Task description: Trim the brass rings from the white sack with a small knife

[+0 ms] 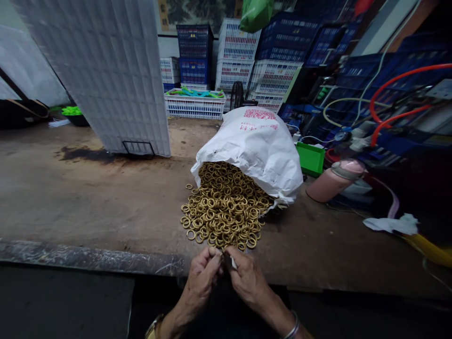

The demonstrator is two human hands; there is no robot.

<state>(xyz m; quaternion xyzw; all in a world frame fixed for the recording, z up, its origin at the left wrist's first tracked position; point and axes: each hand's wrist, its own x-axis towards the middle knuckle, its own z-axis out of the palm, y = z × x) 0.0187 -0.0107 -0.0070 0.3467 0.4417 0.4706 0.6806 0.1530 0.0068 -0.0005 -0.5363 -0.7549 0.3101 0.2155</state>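
Note:
A heap of brass-coloured metal rings (226,214) spills from the mouth of a white woven sack (254,150) that lies on its side on the workbench. At the near edge of the heap, my left hand (203,273) is closed in a pinch, its fingertips nearly meeting those of my right hand (247,278). The right hand is closed too, with thumb and forefinger together and a small pale bit (233,262) showing by the fingers. Whatever sits between the fingertips is too small and hidden to name.
The brown workbench (106,202) has a worn front edge. A tall grey-white ribbed panel (137,94) stands at the left. To the right are a green tray (310,159), a pink bottle (335,180) and orange hoses (376,106). Stacked crates (236,44) line the back.

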